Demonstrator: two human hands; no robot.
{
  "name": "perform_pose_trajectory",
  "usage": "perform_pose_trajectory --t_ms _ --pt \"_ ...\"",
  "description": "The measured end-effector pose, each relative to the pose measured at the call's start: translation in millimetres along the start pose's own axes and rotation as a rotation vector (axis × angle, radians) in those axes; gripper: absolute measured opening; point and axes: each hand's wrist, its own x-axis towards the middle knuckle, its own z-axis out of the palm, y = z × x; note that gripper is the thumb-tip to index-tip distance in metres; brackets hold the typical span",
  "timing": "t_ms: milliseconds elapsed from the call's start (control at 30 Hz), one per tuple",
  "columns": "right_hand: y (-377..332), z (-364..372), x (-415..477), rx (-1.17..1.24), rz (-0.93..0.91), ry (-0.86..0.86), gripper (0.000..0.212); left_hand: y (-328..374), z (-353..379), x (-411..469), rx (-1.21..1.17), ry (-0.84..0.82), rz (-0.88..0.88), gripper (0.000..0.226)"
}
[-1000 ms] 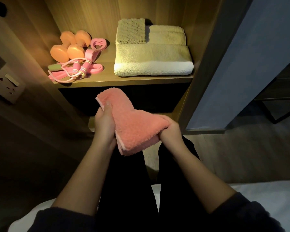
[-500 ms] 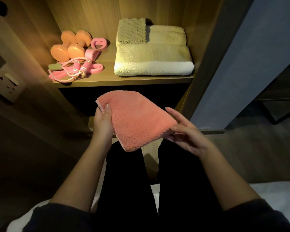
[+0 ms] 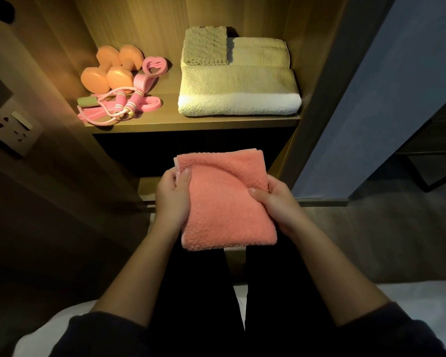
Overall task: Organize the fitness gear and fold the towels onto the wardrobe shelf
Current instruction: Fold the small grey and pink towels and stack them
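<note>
Squaring looks done: left hand (image 3: pixel 171 199) and right hand (image 3: pixel 277 202) each pinch a side of the folded pink towel (image 3: pixel 227 202), skewed moments ago, probably ready for the shelf (image 3: pixel 191 123).

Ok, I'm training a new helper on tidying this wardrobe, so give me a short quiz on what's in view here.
1. True or false: the pink towel lies on the shelf.
2. What sits left of the beige towels? A) dumbbells and jump rope B) shoes C) bottles
3. How many hands grip the pink towel?
Key: 1 false, it is off the shelf, in the hands; 2 A; 3 two, the left hand and the right hand.
</note>
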Motion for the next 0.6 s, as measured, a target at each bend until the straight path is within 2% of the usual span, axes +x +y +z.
perform_pose_trajectory --t_ms 100,167,233,300,400,500,600 --pt "-0.2 -2.0 -0.4 0.048 0.054 -0.045 0.029 1.7 3.9 -1.5 -0.113 -0.155 -0.16 0.039" --pt "-4.5 -1.8 -2.5 0.065 0.077 -0.002 0.032 1.8 7.8 -3.8 -0.082 -0.188 -0.095 0.026" --pt "-7.8 3.4 -1.0 0.0 -0.01 0.17 0.036 3.1 11.7 -6.5 -0.038 -0.144 0.022 0.017" --pt "-7.8 10.2 1.1 -0.106 -0.158 0.356 0.032 4.2 16.3 -9.9 -0.043 -0.066 0.092 0.015" --pt "-9.5 15.5 1.1 -0.106 -0.278 0.498 0.025 5.7 23.5 -14.3 -0.106 0.017 0.101 0.021" --pt "-11.5 11.6 0.8 -0.099 -0.313 0.487 0.023 8.8 22.3 -11.0 -0.149 -0.031 0.031 0.024" --pt "-16.5 2.7 -0.5 -0.151 -0.331 0.405 0.019 13.0 17.3 -4.0 -0.151 -0.111 -0.046 0.038"
